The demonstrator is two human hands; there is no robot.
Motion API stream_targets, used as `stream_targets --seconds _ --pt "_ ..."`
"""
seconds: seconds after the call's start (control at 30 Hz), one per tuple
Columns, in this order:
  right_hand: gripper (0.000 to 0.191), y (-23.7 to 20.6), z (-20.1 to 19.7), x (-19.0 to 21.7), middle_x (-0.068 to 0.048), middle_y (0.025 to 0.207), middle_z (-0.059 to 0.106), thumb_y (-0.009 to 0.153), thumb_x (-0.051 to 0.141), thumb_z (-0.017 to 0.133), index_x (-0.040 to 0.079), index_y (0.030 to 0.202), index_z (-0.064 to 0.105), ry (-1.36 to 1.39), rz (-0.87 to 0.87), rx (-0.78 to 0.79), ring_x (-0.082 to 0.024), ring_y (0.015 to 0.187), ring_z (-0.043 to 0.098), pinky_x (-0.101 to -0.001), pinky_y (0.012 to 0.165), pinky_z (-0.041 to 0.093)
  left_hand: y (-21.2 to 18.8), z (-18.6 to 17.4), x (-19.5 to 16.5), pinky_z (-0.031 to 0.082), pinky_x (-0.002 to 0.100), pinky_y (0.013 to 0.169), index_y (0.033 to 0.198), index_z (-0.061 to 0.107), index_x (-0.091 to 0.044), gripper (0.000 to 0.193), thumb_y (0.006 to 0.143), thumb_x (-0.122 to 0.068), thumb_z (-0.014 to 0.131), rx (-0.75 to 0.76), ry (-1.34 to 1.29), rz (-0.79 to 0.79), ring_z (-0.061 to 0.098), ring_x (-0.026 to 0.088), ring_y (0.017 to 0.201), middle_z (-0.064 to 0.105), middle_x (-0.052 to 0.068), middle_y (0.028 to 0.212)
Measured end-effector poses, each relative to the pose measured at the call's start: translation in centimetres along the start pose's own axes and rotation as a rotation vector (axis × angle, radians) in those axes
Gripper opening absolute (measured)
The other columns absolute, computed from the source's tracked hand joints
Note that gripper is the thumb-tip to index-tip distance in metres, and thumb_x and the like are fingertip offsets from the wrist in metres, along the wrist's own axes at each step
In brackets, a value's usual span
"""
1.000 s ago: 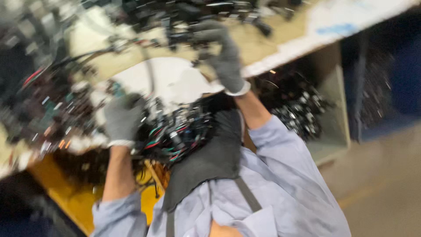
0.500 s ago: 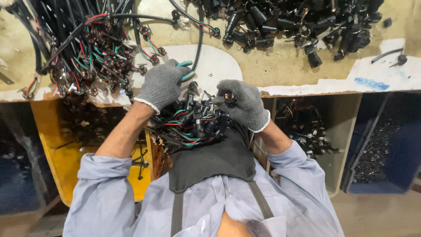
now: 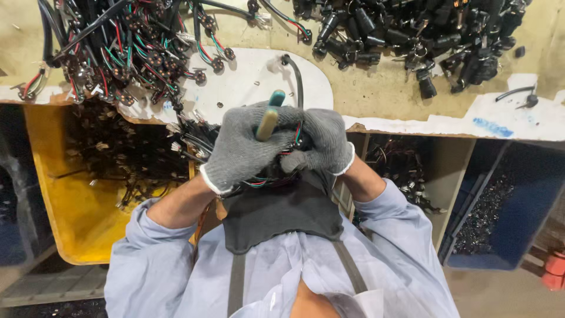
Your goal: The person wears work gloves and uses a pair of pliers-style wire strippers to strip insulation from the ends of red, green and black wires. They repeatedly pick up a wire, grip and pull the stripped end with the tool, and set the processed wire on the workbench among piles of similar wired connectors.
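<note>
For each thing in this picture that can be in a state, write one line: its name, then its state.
Left hand in grey knit glove: closed around the tool.
Right hand in grey knit glove: closed on the wire bundle.
Tool with tan and teal handle: gripped, handle pointing up.
Bundle of coloured wires: held against the dark apron.
Yellow plastic bin: open, holding wired parts.
Blue plastic bin: open, holding small dark parts.

Both gloved hands hide most of the wire bundle (image 3: 268,176) and the tool's (image 3: 268,121) working end.
</note>
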State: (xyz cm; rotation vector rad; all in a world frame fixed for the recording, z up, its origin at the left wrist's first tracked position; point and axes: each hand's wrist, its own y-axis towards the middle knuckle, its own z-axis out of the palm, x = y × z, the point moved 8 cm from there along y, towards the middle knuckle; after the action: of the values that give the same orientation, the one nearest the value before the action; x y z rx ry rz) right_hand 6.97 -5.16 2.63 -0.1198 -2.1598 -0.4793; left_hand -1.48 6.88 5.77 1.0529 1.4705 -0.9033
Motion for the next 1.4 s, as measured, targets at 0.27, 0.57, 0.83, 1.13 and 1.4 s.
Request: stream_targets --seconds 0.27,0.57,0.83,1.13,1.4 --pt "0.044 -0.2 1.7 0.2 -0.005 0.072 0.061 0.083 0.051 0.087 0.013 0.092 0.067 -0.178 -0.01 0.033 -0.028 0.066 0.064 -0.0394 0.062 0.049 -4.5 -4.9 -2.4 0.054 0.035 0.071 0.111 0.074 -0.007 0.027 0.084 -0.006 0.074 -0.202 -0.345 0.348 0.07 0.023 0.08 0.069 0.011 0.091" --pt "0.028 -0.4 6.9 2.3 -0.005 0.086 0.064 0.081 0.036 0.071 0.015 0.098 0.067 -0.376 -0.257 0.551 -0.028 0.081 0.063 -0.0447 0.074 0.048 -8.1 7.5 -2.8 0.049 0.042 0.063 0.102 0.07 -0.009 0.017 0.085 -0.014 0.071 0.496 -0.084 0.613 0.067 0.03 0.075 0.066 0.012 0.087" --pt "0.072 1.0 4.0 6.9 -0.018 0.108 0.068 0.072 0.069 0.072 0.004 0.104 0.064 -0.328 -0.386 0.443 -0.036 0.1 0.064 -0.0501 0.09 0.049 11.7 1.2 -1.2 0.05 0.046 0.047 0.072 0.071 -0.009 0.046 0.092 -0.051 0.076 -0.362 1.009 0.205 0.065 0.033 0.055 0.064 0.015 0.066" --pt "0.045 5.2 -7.9 -8.7 -0.009 0.08 0.07 0.092 0.04 0.082 0.006 0.117 0.066 -0.753 0.525 -0.32 -0.03 0.079 0.069 -0.047 0.072 0.052 10.5 0.6 7.2 0.052 0.047 0.054 0.094 0.074 -0.004 0.039 0.081 -0.038 0.085 -0.254 1.039 -0.09 0.067 0.033 0.066 0.066 0.017 0.077" --pt "0.027 8.7 -5.6 -8.2 -0.002 0.083 0.067 0.088 0.023 0.083 0.017 0.104 0.062 -1.029 0.204 -0.387 -0.025 0.08 0.068 -0.0437 0.067 0.053 5.1 -2.9 7.6 0.053 0.05 0.065 0.106 0.075 -0.009 0.045 0.072 -0.036 0.088 -0.271 0.934 -0.072 0.067 0.039 0.081 0.067 0.019 0.093"
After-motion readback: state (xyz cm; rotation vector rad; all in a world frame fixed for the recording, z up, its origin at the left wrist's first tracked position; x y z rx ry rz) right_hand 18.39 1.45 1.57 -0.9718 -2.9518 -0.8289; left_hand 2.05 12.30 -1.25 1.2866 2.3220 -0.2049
